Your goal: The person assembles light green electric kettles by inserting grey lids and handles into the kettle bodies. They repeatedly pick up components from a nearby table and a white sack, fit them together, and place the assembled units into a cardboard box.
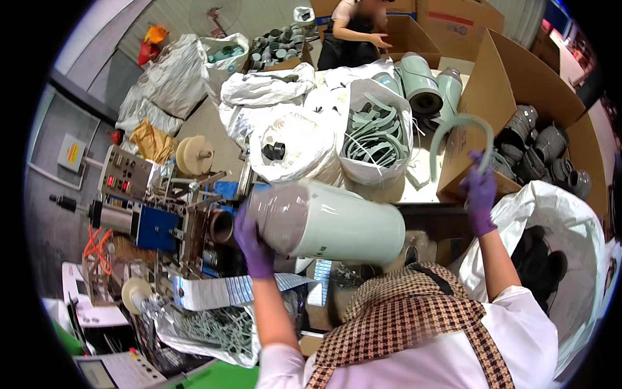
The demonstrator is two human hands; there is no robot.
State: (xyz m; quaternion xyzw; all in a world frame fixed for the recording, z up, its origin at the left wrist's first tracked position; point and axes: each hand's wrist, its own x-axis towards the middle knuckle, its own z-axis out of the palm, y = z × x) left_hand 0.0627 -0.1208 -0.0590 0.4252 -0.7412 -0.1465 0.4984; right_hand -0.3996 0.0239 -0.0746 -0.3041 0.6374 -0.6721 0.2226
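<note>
Left hand [254, 245] in a purple glove gripping the grey end of a pale green flask [327, 223], held sideways in front of the chest, beside a machine [159, 217]. Right hand [480, 194], gloved too, closed on a curved green handle [459, 139], raised above a cardboard box [518, 84] of grey caps [541, 149].

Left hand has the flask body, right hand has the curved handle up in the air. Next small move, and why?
Probably bring the right hand down and leftward, so the pale green curved handle meets the flask body. The left hand already grips the flask near its grey end, held level across the lap, while the handle is raised well apart from it, above the cardboard box.
</note>
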